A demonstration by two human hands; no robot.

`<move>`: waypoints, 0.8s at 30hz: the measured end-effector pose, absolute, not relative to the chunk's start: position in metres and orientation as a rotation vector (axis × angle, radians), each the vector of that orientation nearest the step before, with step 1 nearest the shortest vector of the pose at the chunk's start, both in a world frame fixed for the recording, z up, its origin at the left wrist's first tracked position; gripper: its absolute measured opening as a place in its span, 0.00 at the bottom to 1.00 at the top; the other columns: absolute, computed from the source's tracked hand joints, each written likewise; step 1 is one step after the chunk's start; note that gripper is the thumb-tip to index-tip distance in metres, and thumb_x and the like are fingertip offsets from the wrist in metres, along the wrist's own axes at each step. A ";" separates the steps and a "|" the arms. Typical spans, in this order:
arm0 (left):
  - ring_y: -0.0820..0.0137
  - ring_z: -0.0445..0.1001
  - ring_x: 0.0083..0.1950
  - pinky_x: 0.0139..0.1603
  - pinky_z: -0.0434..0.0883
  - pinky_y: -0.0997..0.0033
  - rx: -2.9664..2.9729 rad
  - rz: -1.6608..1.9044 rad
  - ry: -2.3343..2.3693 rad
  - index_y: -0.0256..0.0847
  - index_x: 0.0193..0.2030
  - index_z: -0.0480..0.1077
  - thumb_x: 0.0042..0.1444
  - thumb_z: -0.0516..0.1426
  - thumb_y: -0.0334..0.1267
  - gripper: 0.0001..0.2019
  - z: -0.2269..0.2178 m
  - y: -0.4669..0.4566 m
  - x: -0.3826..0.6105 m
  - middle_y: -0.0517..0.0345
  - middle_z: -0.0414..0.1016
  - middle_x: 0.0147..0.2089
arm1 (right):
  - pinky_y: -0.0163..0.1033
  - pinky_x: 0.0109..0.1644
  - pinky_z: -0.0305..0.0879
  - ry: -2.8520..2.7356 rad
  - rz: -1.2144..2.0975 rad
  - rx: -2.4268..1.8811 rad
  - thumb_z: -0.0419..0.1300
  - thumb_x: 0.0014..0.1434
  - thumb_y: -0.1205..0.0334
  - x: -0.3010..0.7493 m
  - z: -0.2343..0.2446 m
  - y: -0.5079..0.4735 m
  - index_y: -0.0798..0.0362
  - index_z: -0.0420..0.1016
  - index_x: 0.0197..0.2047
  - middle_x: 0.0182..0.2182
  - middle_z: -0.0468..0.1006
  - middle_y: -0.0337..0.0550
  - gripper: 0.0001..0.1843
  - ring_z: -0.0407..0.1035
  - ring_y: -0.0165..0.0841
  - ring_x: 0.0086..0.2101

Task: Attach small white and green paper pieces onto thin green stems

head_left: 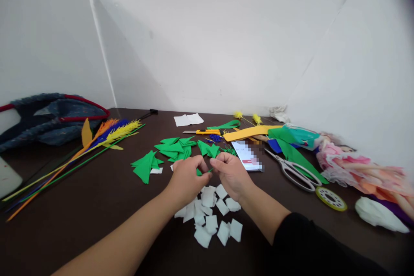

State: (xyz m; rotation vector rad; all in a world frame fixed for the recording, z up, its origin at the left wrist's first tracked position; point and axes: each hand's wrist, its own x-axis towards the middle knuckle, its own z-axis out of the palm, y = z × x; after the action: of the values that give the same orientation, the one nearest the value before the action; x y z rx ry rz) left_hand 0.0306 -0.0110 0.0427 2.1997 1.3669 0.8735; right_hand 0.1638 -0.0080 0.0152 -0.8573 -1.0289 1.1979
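Observation:
My left hand [187,177] and my right hand [232,174] meet over the middle of the table, fingertips almost touching. A small green paper piece [199,173] shows between the pinched fingers of my left hand. My right hand is closed in a pinch at the thin green end of the same piece; the fingers hide most of it. Below my hands lie several small white squares [211,223], soft like tissue. Beyond them are pointed green paper pieces [176,148], a second green cluster [146,167] to the left, and another [208,149] just past my fingertips.
Scissors [296,171], a tape roll [331,199] and dolls [349,159] lie right. A phone [247,156] sits beside my right hand. A yellow box cutter [207,132], blade exposed, lies behind. Colored stems [80,151] and a denim item [54,116] occupy the left.

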 end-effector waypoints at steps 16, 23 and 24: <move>0.69 0.65 0.30 0.38 0.61 0.65 2.034 0.910 1.278 0.41 0.23 0.65 0.44 0.56 0.39 0.05 0.041 -0.007 0.026 0.61 0.70 0.26 | 0.35 0.25 0.49 -0.997 1.207 -0.709 0.58 0.51 0.56 0.173 0.020 -0.008 0.55 0.66 0.17 0.16 0.57 0.34 0.16 0.51 0.25 0.20; 0.72 0.65 0.29 0.31 0.61 0.73 1.757 0.927 0.940 0.38 0.25 0.66 0.47 0.55 0.39 0.07 0.037 -0.006 0.022 0.58 0.71 0.26 | 0.37 0.29 0.57 -1.156 1.382 -0.628 0.63 0.44 0.60 0.169 0.022 -0.014 0.54 0.71 0.23 0.27 0.68 0.39 0.07 0.61 0.29 0.27; 0.72 0.65 0.29 0.31 0.61 0.73 1.748 0.919 0.931 0.38 0.25 0.67 0.47 0.55 0.40 0.07 0.037 -0.006 0.023 0.58 0.72 0.27 | 0.37 0.28 0.57 -1.156 1.375 -0.621 0.63 0.44 0.60 0.167 0.022 -0.014 0.54 0.70 0.22 0.26 0.68 0.39 0.08 0.62 0.29 0.26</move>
State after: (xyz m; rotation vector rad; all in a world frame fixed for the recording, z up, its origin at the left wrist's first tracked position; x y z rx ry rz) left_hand 0.0228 -0.0065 0.0370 1.7480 0.9312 0.9191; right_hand 0.1673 -0.0144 0.0220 -0.6212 -1.1559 1.3753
